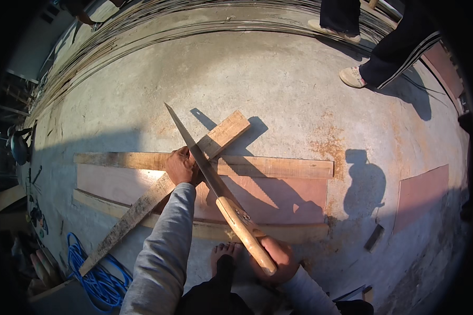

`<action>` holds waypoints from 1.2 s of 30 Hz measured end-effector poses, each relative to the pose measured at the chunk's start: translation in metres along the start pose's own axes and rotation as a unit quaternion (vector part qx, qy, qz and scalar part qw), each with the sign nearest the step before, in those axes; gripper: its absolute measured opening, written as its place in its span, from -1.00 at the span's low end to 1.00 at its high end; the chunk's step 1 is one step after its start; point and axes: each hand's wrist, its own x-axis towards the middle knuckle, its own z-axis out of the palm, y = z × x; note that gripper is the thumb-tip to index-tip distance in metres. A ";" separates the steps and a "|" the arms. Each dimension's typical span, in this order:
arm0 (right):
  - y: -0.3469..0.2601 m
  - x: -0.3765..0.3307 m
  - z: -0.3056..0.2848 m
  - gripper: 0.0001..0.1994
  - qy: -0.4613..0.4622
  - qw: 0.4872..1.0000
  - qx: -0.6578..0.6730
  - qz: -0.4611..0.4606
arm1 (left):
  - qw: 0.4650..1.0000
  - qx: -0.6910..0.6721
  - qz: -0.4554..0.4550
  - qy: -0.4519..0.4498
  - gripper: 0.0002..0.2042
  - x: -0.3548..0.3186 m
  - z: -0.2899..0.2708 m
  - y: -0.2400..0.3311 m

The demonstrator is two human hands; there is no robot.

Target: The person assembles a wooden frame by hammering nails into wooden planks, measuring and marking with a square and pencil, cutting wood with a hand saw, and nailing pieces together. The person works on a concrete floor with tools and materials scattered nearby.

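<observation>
Head view: the right hand (pixel 278 257) is wrapped round the pale wooden handle of a long, grey-bladed handsaw (pixel 214 181). The left hand (pixel 183 167) is clamped on a long, rough wooden beam (pixel 147 205), just beside the blade. The beam lies aslant across two pale wooden battens (pixel 278 167). Judged risks: uneven pressure could roll the beam; a skipping blade could cut the left hand; a dropped saw could strike the bare foot (pixel 223 254).

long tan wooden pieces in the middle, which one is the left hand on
The long tan wooden beam under the left hand: it alone slants, crossing both parallel tan wooden strips edging the flat pinkish panel.
</observation>
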 end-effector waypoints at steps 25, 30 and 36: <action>-0.004 0.021 -0.005 -0.74 0.020 1.000 0.020 0.005 | 0.999 0.019 -0.022 -0.040 -0.50 0.003 0.015 -0.019; -0.012 0.009 -0.017 -0.72 0.007 0.999 0.035 0.025 | 1.000 0.011 -0.006 -0.018 -0.47 0.000 0.004 -0.006; 0.003 0.016 -0.007 -0.75 -0.050 0.994 0.033 0.088 | 0.999 0.021 -0.012 -0.036 -0.51 0.002 0.002 -0.006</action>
